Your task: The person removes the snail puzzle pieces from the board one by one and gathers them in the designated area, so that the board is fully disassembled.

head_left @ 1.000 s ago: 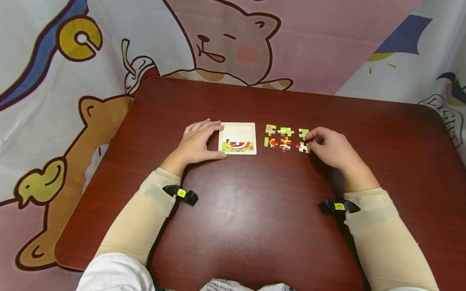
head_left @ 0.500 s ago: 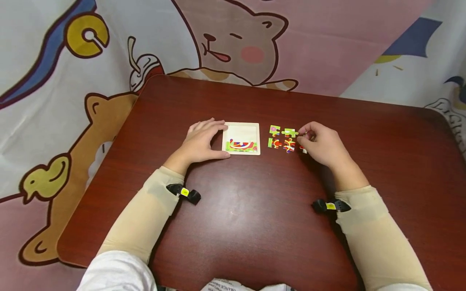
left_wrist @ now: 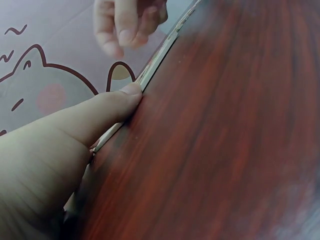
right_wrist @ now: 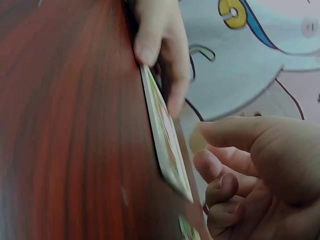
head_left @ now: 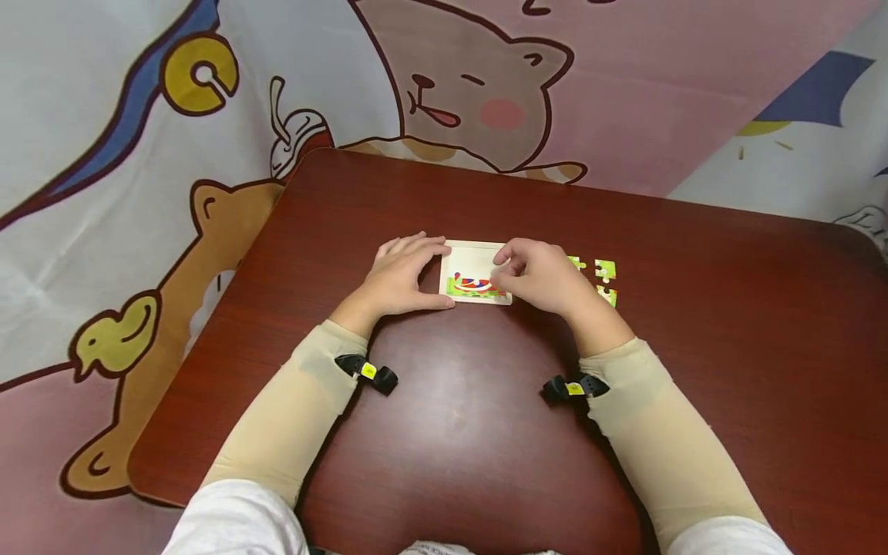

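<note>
A small square puzzle tray (head_left: 473, 258) with a pale wooden rim lies on the table. Its lower strip shows a colourful picture in red, blue and green; the part above is bare wood. My left hand (head_left: 402, 277) holds the tray at its left side, thumb at the near corner and forefinger at the far one. Over the tray's right edge hovers my right hand (head_left: 539, 276), fingers loosely bent, with a gap between thumb and forefinger (right_wrist: 207, 162) and no piece showing there. Right of it lie jigsaw pieces (head_left: 605, 270); others are hidden behind that hand.
The dark red-brown table (head_left: 708, 331) stretches out on both sides and toward me. Behind it hangs a cloth (head_left: 610, 92) printed with cartoon bears. Each wrist wears a black strap, such as the left strap (head_left: 368, 372).
My right hand has moved left from the right-hand jigsaw pieces to the tray's right edge, uncovering those pieces. The left hand keeps its hold on the tray. The head view has shifted slightly.
</note>
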The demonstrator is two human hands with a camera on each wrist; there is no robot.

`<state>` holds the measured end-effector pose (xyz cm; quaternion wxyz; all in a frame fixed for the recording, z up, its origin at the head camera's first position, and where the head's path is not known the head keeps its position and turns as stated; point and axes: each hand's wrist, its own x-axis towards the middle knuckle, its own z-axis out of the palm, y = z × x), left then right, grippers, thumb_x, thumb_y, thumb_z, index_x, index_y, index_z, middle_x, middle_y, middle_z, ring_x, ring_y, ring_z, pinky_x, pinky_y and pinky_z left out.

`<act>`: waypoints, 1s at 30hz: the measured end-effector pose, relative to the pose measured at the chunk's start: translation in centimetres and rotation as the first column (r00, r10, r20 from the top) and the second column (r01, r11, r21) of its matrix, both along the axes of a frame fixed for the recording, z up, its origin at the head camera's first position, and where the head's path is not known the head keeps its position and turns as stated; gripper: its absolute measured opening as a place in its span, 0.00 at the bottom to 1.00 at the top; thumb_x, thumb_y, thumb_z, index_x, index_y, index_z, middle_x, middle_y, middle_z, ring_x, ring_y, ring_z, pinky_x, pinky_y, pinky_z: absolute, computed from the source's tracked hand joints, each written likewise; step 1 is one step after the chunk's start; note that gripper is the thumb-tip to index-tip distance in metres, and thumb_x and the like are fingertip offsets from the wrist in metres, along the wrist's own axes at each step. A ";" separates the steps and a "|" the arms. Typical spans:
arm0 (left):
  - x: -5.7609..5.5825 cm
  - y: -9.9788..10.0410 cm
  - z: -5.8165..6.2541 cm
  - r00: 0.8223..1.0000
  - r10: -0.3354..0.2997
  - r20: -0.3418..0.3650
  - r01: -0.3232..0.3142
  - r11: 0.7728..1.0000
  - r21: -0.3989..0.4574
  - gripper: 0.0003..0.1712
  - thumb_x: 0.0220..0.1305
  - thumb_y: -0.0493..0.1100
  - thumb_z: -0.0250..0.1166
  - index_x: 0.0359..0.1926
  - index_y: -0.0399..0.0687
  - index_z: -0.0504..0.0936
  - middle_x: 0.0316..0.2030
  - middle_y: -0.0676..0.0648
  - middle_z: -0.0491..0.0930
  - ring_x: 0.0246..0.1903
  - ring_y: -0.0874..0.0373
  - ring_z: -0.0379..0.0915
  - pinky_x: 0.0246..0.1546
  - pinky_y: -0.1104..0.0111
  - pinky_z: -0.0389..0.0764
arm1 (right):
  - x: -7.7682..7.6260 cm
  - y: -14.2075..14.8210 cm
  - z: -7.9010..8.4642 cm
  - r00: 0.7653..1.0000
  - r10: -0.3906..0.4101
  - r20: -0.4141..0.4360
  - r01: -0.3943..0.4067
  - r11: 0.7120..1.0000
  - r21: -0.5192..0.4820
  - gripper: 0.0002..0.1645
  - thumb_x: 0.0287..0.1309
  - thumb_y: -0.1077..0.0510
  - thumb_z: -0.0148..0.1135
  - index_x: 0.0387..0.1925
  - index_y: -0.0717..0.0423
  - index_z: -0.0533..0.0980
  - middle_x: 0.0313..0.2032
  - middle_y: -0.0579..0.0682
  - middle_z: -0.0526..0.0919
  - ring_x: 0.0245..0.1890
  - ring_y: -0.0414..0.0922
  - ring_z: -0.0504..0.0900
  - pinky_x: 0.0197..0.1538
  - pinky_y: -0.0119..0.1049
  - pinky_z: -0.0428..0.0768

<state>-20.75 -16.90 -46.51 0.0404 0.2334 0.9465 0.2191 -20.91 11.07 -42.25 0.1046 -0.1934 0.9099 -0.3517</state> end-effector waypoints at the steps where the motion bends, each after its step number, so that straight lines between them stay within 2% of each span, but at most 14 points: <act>1: 0.0 0.1 0.0 1.000 -0.003 0.002 0.003 1.000 0.002 0.56 0.55 0.74 0.75 0.78 0.56 0.70 0.80 0.54 0.63 0.82 0.51 0.48 0.76 0.46 0.46 | 0.0 -0.6 -0.1 1.000 0.017 0.008 -0.017 1.000 0.002 0.16 0.63 0.56 0.74 0.49 0.57 0.82 0.34 0.51 0.88 0.32 0.49 0.82 0.38 0.44 0.77; 7: -0.1 0.6 -0.1 1.000 -0.020 -0.003 0.020 1.000 0.000 0.55 0.55 0.74 0.75 0.78 0.57 0.70 0.80 0.54 0.63 0.81 0.52 0.48 0.76 0.47 0.47 | -0.3 -3.3 -0.8 0.996 0.084 0.035 -0.085 0.996 0.020 0.20 0.57 0.57 0.78 0.49 0.57 0.81 0.29 0.47 0.86 0.30 0.45 0.82 0.39 0.42 0.77; 13: -0.1 0.8 -0.3 0.999 -0.033 -0.001 0.033 0.999 0.000 0.55 0.56 0.74 0.75 0.79 0.57 0.70 0.80 0.55 0.63 0.82 0.51 0.48 0.76 0.46 0.47 | -0.4 -4.8 -1.1 0.994 0.080 0.080 -0.085 0.994 0.065 0.22 0.55 0.59 0.75 0.50 0.60 0.79 0.25 0.48 0.82 0.27 0.45 0.78 0.37 0.41 0.76; 23: -0.2 0.4 -0.3 0.999 -0.024 -0.024 0.024 1.000 -0.007 0.54 0.55 0.73 0.75 0.78 0.58 0.70 0.80 0.55 0.63 0.81 0.52 0.48 0.76 0.48 0.47 | -0.7 -6.1 -0.2 0.990 0.089 0.106 -0.106 0.982 0.159 0.23 0.57 0.56 0.77 0.50 0.63 0.80 0.37 0.55 0.83 0.39 0.51 0.81 0.47 0.47 0.79; 30: -0.1 -0.2 -0.3 1.000 -0.014 -0.016 0.013 1.000 -0.006 0.55 0.56 0.73 0.75 0.79 0.58 0.70 0.80 0.55 0.62 0.81 0.52 0.48 0.76 0.48 0.47 | -0.7 -6.9 -0.1 0.986 0.097 0.134 -0.121 0.976 0.181 0.22 0.61 0.58 0.75 0.52 0.63 0.78 0.37 0.55 0.81 0.39 0.52 0.80 0.48 0.47 0.78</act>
